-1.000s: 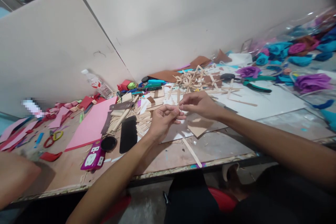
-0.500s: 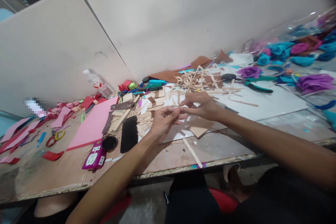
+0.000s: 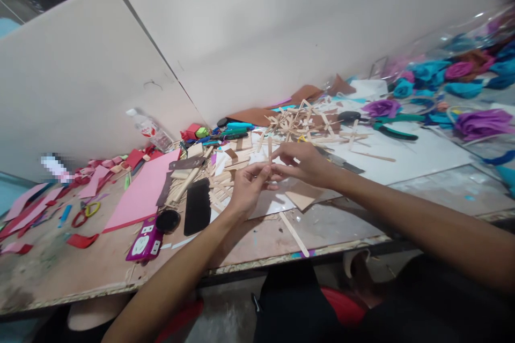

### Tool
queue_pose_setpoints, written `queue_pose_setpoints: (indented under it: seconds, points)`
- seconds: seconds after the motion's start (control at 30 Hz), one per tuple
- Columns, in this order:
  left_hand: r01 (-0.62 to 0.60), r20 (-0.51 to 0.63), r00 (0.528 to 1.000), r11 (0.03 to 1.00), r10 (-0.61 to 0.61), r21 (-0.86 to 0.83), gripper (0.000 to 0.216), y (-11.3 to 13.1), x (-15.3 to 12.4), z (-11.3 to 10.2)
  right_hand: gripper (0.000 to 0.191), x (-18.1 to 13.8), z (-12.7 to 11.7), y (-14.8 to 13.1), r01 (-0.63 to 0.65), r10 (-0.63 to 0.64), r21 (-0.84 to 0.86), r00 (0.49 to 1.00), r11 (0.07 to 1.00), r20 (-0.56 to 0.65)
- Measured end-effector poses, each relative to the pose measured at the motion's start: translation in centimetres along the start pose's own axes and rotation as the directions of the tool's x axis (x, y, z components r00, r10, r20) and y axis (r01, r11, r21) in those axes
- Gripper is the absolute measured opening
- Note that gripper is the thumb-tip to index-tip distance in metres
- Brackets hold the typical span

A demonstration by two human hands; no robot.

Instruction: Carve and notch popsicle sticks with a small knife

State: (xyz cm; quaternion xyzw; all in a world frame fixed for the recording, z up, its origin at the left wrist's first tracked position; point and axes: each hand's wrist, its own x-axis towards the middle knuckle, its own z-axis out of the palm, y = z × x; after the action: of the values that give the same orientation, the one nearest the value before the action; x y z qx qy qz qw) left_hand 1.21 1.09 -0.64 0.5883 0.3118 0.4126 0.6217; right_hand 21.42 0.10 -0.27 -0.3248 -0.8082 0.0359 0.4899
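Note:
A short, pale wooden craft stick stands upright between my two hands above the cluttered table. My left hand pinches its lower end between thumb and fingers. From the other side, my right hand is closed on the same piece, fingertips meeting those of my left. The exact grip is partly hidden by the fingers. Just beyond lies a pile of glued craft-stick shapes. Below my right hand is a square brown card, and another craft stick lies near the table edge.
Left of my hands are a black phone, a round black lid, a magenta box and pink foam sheets. Green-handled pliers, a knife blade and paper flowers lie right. A plastic bottle leans behind.
My hands have shifted slightly left with the stick, which now shows more upright between the fingertips. Everything on the table stays where it was.

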Motion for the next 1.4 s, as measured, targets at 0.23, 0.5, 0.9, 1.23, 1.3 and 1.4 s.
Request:
queue_pose_setpoints:
  seconds: [0.23,0.5,0.9,1.23,1.3,1.4]
  points:
    - [-0.040,-0.009,0.999,0.998,0.040,0.038,0.037,-0.21,-0.10,-0.11,0.017,0.02,-0.34,-0.15,0.017,-0.015,-0.031,0.999,0.999,0.046]
    - [-0.054,-0.014,0.998,0.997,0.055,0.055,0.039,0.01,-0.18,-0.04,0.018,0.09,-0.03,-0.20,0.000,0.000,-0.017,0.999,1.000,0.045]
    - [-0.061,-0.005,0.998,0.994,0.062,0.092,0.039,-0.75,0.13,-0.54,0.011,-0.30,0.26,0.05,-0.108,0.097,0.061,0.981,0.992,0.169]
    - [-0.086,-0.010,0.996,0.987,0.088,0.139,0.038,-0.07,-0.11,-0.14,0.018,0.03,-0.33,-0.48,-0.108,0.107,-0.004,0.983,0.994,0.146]
    - [-0.092,-0.006,0.996,0.983,0.094,0.159,0.039,0.02,-0.17,-0.09,0.018,0.05,-0.39,-0.52,-0.103,0.105,-0.022,0.982,0.994,0.157]
    - [-0.100,-0.001,0.995,0.977,0.102,0.187,0.041,0.00,-0.17,-0.13,0.019,0.04,-0.31,-0.52,-0.108,0.116,-0.055,0.979,0.993,0.169]
